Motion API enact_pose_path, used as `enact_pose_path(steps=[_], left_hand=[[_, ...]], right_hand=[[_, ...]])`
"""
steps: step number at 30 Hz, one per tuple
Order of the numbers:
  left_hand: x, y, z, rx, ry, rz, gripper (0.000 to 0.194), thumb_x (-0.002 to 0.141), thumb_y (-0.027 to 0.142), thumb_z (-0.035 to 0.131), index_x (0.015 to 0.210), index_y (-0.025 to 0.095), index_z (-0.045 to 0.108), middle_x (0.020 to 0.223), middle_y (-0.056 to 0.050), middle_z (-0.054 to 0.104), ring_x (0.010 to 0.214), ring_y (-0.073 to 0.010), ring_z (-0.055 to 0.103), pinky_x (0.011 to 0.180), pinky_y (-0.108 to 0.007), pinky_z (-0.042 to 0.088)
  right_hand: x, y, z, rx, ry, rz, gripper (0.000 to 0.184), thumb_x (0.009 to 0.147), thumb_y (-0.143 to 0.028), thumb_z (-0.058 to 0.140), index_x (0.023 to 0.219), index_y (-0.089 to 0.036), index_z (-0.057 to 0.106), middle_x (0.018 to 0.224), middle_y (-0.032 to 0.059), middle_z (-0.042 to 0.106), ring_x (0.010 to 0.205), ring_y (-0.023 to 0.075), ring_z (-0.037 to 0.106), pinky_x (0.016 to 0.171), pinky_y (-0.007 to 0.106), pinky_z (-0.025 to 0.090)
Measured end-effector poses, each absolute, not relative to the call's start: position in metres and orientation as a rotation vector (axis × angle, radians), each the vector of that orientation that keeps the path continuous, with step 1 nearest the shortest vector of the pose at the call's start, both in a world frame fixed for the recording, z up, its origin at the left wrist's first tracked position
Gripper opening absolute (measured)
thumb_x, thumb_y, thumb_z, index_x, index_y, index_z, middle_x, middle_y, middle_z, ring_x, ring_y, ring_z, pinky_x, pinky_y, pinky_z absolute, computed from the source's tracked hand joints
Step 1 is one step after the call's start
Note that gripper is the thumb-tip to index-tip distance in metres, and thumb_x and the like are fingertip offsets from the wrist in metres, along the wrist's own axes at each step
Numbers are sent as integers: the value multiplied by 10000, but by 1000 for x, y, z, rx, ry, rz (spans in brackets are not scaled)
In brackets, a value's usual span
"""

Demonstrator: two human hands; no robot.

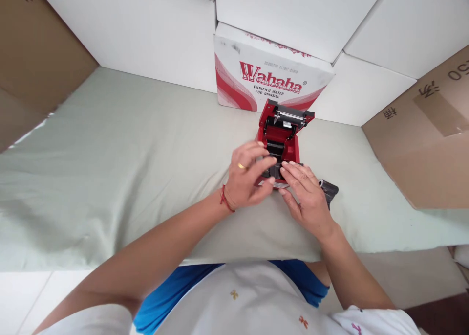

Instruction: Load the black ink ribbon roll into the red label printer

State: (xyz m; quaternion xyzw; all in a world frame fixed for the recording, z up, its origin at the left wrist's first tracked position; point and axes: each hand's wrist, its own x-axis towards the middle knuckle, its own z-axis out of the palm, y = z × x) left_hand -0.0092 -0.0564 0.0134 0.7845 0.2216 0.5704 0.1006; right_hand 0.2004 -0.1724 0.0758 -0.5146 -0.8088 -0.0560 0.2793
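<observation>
Where the person's white shirt (256, 305) and blue shorts (164, 296) meet the near edge of the bench (176, 139), both forearms reach forward over its pale green cloth. The left hand (251, 173), with a red cord (223, 198) at the wrist and a gold ring (242, 166), is curled, thumb and forefinger apart at the near left of a red device (293, 154). The right hand (304, 193) lies over its near right corner, fingers nearly straight and together, thumb lower. Whether either hand grips the black part (275, 171) between them cannot be told.

Just beside the right hand, on its outer side, sits a black roll (330, 190); that hand is clearly the nearer one. The device lies straight ahead of both hands, its long axis seemingly running away from the person, its lid (287, 116) raised at the far end. Behind it stands a Wahaha carton (273, 83) among white boxes (157, 36), with brown cartons (414, 154) at either side.
</observation>
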Motion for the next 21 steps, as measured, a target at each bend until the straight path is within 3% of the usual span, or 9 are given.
enact_pose_path(steps=[3, 6, 12, 16, 21], left_hand=[[-2, -66, 13, 2459, 467, 1680, 393, 1024, 299, 705, 1412, 349, 747, 1225, -63, 830, 1265, -309, 751, 1106, -523, 555], [2, -67, 8, 2467, 438, 1602, 383, 1015, 243, 712, 1375, 360, 762, 1203, -41, 862, 1232, -293, 767, 1070, -495, 524], [0, -65, 10, 2554, 480, 1617, 263, 1047, 246, 701, 1278, 344, 780, 1166, -39, 864, 1202, -281, 761, 1030, -491, 498], [0, -66, 13, 2557, 442, 1708, 265, 1034, 215, 717, 1271, 323, 768, 1170, -41, 864, 1205, -271, 758, 1025, -471, 495], [0, -66, 10, 2539, 469, 1546, 281, 1033, 247, 721, 1288, 353, 773, 1199, -41, 862, 1234, -287, 761, 1076, -501, 517]], right_hand=[[205, -165, 93, -1404, -2165, 11, 401, 1188, -334, 601, 1543, -279, 780, 1575, 119, 790, 1515, 299, 738, 1357, 617, 545], [215, -139, 117, -1471, -2017, -12, 362, 1202, -399, 559, 1374, -291, 859, 1464, 103, 849, 1453, 300, 770, 1326, 595, 557], [235, -43, 139, -1591, -1874, -216, 604, 1216, -578, 430, 1590, -220, 743, 1704, 169, 689, 1638, 340, 605, 1411, 590, 425], [230, -27, 138, -1606, -1953, -76, 714, 1223, -665, 344, 1486, -187, 804, 1493, 182, 810, 1435, 319, 745, 1295, 511, 548], [216, -79, 137, -1580, -1946, -58, 644, 1237, -629, 366, 1323, -247, 877, 1366, 130, 870, 1312, 292, 806, 1190, 487, 619]])
